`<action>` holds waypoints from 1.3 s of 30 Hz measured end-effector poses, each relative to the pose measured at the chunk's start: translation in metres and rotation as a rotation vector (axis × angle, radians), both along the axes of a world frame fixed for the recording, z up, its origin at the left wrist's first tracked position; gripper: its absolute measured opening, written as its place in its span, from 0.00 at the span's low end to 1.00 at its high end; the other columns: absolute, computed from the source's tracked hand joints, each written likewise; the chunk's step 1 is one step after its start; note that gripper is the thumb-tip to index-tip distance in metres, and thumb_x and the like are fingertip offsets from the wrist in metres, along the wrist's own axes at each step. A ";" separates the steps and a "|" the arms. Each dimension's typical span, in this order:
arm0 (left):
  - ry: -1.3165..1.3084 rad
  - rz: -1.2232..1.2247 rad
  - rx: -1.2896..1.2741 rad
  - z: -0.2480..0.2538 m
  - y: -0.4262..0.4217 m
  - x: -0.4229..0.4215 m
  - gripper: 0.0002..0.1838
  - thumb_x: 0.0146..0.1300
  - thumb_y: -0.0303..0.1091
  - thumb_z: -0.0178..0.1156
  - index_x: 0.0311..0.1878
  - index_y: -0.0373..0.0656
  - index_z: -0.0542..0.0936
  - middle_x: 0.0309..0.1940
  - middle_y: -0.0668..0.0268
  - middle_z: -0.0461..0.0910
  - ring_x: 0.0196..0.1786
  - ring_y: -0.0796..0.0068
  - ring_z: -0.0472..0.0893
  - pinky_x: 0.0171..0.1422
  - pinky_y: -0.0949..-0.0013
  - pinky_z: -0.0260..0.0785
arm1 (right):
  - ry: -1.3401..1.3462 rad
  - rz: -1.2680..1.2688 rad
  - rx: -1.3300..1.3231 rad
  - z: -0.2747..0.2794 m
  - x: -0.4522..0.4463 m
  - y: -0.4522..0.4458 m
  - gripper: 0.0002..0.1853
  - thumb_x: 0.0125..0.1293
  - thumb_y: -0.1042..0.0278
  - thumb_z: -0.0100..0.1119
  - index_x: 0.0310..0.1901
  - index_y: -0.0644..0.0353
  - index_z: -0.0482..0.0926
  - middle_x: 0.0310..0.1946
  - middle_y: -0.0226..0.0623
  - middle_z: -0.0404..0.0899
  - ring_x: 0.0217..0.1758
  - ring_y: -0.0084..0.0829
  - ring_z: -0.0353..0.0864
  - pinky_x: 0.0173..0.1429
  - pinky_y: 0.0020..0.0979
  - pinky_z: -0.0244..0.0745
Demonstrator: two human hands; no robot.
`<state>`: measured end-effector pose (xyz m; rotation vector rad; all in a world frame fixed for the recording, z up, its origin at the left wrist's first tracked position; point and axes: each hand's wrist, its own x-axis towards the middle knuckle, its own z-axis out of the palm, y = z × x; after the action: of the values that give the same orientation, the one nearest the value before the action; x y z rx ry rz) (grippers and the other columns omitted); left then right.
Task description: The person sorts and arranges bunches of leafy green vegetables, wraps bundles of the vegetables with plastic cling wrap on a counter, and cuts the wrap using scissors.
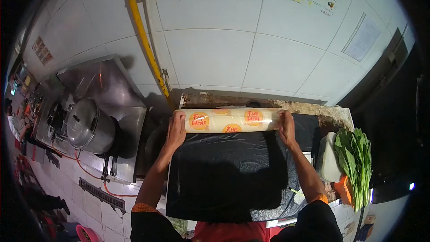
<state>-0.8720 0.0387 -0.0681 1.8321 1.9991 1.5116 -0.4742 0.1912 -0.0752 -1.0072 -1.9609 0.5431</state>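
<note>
A thick roll of plastic wrap (219,123), cream with orange and yellow "Fuji Wrap" circles, lies crosswise at the far side of a table covered in black plastic sheeting (215,175). My left hand (177,130) grips its left end, and my right hand (286,127) grips the right end. Both sets of fingers curl round the ends and are partly hidden. The black sheet spreads from the roll toward my body, with a dark shadow over its middle.
On the left, a large lidded metal pot (89,125) stands on a steel stove (127,152). To the right are a whitish container (329,157), leafy greens (358,166) and an orange object (344,190). A yellow pipe (145,36) runs down the tiled wall. Another person (15,123) is at far left.
</note>
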 end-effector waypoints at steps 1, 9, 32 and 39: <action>-0.001 -0.005 0.004 0.004 0.001 0.002 0.07 0.65 0.30 0.55 0.41 0.37 0.72 0.34 0.54 0.76 0.39 0.52 0.77 0.45 0.59 0.68 | -0.089 0.031 0.095 0.003 -0.002 0.000 0.15 0.61 0.64 0.59 0.46 0.62 0.70 0.33 0.43 0.67 0.36 0.39 0.67 0.44 0.41 0.63; -0.040 -0.285 -0.118 0.020 0.023 -0.004 0.08 0.61 0.30 0.61 0.38 0.34 0.82 0.32 0.54 0.82 0.35 0.60 0.82 0.40 0.65 0.72 | -0.127 0.210 -0.101 0.030 -0.008 0.020 0.08 0.61 0.69 0.62 0.38 0.65 0.84 0.30 0.44 0.79 0.30 0.32 0.73 0.35 0.34 0.71; -0.020 -0.090 0.143 0.225 -0.049 -0.012 0.05 0.56 0.28 0.65 0.35 0.38 0.84 0.29 0.64 0.83 0.32 0.81 0.79 0.39 0.77 0.71 | 0.182 0.080 0.064 0.258 0.013 -0.047 0.04 0.62 0.76 0.60 0.36 0.67 0.82 0.33 0.36 0.81 0.38 0.24 0.78 0.45 0.24 0.71; 0.574 -0.251 -0.195 0.198 -0.207 -0.002 0.08 0.43 0.31 0.70 0.30 0.52 0.87 0.13 0.72 0.65 0.18 0.76 0.69 0.21 0.70 0.58 | -0.071 0.085 0.283 0.203 0.119 -0.204 0.07 0.50 0.67 0.70 0.26 0.59 0.82 0.38 0.43 0.79 0.43 0.35 0.78 0.46 0.35 0.72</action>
<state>-0.8740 -0.1683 0.1300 2.5053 1.9074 0.7473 -0.3549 -0.0129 0.1276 -0.7772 -2.0810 0.2677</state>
